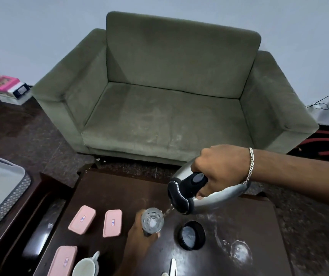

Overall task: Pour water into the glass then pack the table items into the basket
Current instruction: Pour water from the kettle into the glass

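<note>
My right hand (221, 168) grips the black handle of a steel kettle (215, 196), which is tipped to the left. A thin stream of water runs from its spout into a clear glass (152, 219). My left hand (141, 236) holds that glass from below, just above the dark table (249, 220). The glass looks partly filled. At the far left stands a grey basket (10, 198), only partly in view.
Three pink lidded boxes (82, 219), (112, 223), (62, 261) and a white cup (87, 266) lie on the table's left. A black round kettle base (191, 235) and a second clear glass (241, 252) sit to the right. A green sofa (171, 92) stands behind.
</note>
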The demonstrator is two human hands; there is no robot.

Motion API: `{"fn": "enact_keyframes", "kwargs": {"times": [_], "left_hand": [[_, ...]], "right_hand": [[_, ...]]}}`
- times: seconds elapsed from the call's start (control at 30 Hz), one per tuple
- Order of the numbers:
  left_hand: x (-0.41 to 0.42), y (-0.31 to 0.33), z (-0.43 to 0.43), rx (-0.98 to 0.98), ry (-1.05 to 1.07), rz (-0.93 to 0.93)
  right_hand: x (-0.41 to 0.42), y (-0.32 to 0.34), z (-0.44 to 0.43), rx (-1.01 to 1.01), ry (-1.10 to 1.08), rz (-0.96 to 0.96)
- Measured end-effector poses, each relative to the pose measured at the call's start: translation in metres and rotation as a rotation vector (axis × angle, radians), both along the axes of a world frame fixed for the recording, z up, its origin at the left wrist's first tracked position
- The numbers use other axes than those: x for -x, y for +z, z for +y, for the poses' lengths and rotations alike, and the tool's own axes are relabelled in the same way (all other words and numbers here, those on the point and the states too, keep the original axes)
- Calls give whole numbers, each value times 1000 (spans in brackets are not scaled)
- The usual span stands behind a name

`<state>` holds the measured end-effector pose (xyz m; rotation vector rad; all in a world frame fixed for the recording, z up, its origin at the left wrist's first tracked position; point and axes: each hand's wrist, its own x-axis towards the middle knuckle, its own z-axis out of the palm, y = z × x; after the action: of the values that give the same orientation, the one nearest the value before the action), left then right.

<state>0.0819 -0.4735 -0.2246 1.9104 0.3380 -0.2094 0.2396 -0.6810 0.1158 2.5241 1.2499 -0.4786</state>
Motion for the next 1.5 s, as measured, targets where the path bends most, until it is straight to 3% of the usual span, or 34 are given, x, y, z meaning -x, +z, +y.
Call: {"fn": "enact_keyframes", "kwargs": {"times": [1.5], "left_hand": [[0,5,-1,-26,-1,6]], "right_hand": [[-1,-6,16,70,74,-60]]}}
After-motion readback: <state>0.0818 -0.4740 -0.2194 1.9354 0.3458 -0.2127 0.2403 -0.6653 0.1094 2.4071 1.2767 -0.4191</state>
